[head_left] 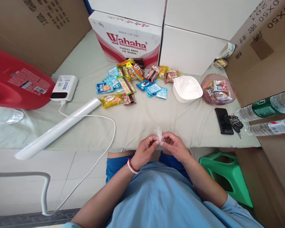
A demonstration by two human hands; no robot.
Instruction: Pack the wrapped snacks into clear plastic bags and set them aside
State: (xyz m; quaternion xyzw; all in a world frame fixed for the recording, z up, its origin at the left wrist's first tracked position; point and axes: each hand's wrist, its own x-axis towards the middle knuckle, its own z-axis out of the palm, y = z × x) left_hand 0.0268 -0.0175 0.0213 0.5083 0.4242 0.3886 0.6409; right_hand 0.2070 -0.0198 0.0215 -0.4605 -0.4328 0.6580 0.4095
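Your left hand (144,149) and right hand (174,145) meet at the near edge of the table (137,123), fingertips pinched shut on a small clear wrapper (158,134) held between them. Farther off lies a scatter of snack packets (128,84), with a white bowl (187,88) and pink bowl (230,87) to the right.

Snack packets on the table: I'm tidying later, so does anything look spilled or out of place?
Nothing is spilled. The snack packets lie in a loose scattered heap beside the white bowl, and two water bottles lie on their sides at the right edge.
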